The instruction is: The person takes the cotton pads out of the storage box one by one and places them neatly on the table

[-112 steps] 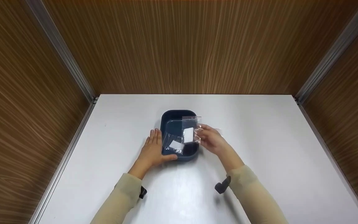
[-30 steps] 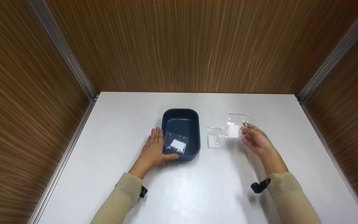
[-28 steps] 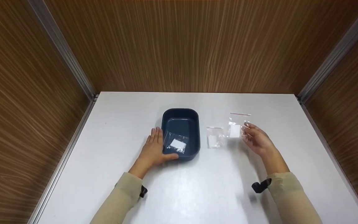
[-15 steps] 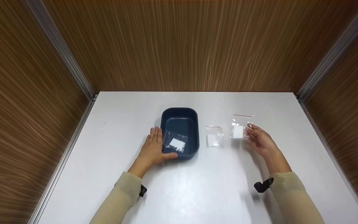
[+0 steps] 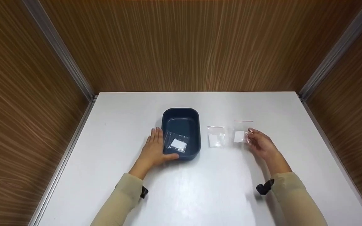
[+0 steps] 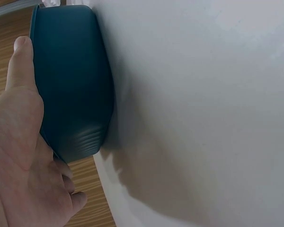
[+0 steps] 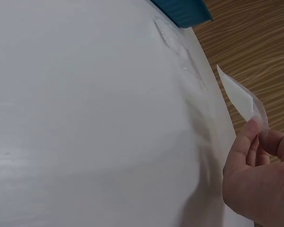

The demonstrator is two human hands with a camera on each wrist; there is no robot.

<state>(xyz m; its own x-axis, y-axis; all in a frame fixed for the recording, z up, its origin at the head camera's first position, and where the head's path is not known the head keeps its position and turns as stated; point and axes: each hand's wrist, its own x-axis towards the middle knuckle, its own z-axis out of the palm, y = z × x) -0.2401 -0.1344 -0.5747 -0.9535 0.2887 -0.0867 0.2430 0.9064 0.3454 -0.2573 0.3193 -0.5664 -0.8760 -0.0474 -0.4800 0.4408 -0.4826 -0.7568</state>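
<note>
A white tabletop (image 5: 187, 197) fills the floor of a booth walled by a wood-grain back panel (image 5: 181, 47), a left side panel (image 5: 20, 110) and a right side panel (image 5: 350, 103), with grey metal strips (image 5: 64, 59) running down the corners. The surface is smooth, with a pale glare toward the near side and soft shadows beneath both arms. Near its middle sits a dark blue tray (image 5: 182, 124), a clear bag with a white insert (image 5: 178, 143) lying inside toward the near left. The left hand (image 5: 154, 152) rests against the tray's left side, fingers straight and close together, thumb spread out onto the near rim. A second bag (image 5: 215, 137) lies flat on the tabletop, just right of the tray. Farther right, the right hand (image 5: 264, 146) holds a third bag (image 5: 239, 136) above the surface, its fingers pinching one side edge.
</note>
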